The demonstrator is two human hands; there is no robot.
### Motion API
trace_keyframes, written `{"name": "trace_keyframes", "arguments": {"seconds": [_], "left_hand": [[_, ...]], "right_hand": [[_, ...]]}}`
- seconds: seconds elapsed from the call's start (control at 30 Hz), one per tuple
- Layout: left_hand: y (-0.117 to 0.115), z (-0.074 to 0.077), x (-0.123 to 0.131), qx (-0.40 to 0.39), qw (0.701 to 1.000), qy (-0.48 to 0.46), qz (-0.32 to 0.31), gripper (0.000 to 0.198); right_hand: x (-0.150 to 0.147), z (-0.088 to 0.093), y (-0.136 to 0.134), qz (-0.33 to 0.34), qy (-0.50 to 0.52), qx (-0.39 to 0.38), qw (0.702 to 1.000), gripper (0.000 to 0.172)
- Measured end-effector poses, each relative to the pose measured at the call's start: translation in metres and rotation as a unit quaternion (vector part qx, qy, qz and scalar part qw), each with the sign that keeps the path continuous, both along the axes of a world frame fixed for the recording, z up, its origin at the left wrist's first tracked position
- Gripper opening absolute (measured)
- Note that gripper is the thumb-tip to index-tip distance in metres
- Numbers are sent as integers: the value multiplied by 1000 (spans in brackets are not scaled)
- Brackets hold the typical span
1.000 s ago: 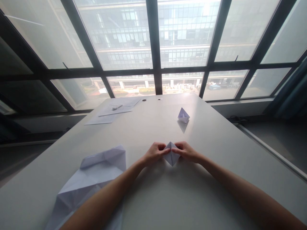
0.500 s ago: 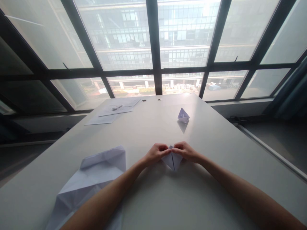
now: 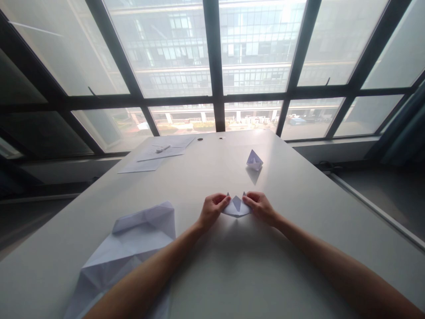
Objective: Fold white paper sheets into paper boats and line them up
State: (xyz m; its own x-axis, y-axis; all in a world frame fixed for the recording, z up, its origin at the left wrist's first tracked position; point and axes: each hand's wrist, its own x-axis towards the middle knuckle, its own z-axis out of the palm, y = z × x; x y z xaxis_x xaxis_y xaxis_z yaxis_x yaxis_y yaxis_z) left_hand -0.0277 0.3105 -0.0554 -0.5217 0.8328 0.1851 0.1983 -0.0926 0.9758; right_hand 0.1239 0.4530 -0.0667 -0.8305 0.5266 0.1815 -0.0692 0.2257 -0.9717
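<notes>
Both ends of the paper (image 3: 236,208) sit wider apart than half a second ago: the left hand (image 3: 214,208) and right hand (image 3: 260,206) are farther from each other, and the diamond between them is now a shallow boat shape with a middle peak. Nearest, the forearms (image 3: 159,262) reach in from the lower corners and converge over the tabletop (image 3: 232,266); the left one crosses in front of a creased sheet (image 3: 133,235), touching or not I cannot tell, and a sideways sweep could drag it. Beyond, the hands face each other, nearly level, thumbs toward the camera and fingers curled behind, each pinched closed on one end of the paper beside a small upright tip. Pulling too hard or unevenly would probably tear a crease or twist the shape; a loose pinch might let the layers spring back. Whether its underside rests on the tabletop is unclear. Farther off, a folded boat (image 3: 254,161) stands apart from the hands, and flat sheets (image 3: 141,166) lie at far left.
</notes>
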Motion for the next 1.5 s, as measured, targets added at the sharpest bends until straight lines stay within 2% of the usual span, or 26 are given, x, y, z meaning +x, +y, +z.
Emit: {"name": "trace_keyframes", "arguments": {"seconds": [0.27, 0.47, 0.67, 0.9, 1.1, 1.33, 1.5], "left_hand": [[6, -9, -10, 85, 992, -46, 75, 34], [9, -15, -17, 95, 987, -83, 95, 38], [10, -15, -20, 65, 988, -106, 88, 43], [9, -17, -26, 81, 979, -158, 95, 41], [8, -16, -25, 92, 975, -174, 100, 40], [8, -16, -25, 86, 977, -167, 97, 41], [6, -16, -21, 98, 978, -181, 46, 47]], "right_hand": [[-3, -6, 15, -106, 84, -11, 991, 47], [-3, -10, 27, -166, 102, -15, 981, 47], [-3, -12, 32, -186, 98, -14, 977, 47], [-2, -14, 35, -218, 105, -55, 969, 41], [-2, -11, 31, -242, 103, -38, 964, 36], [-2, -13, 31, -220, 119, -60, 966, 35], [-4, -15, 27, -194, 144, -74, 968, 34]]}}
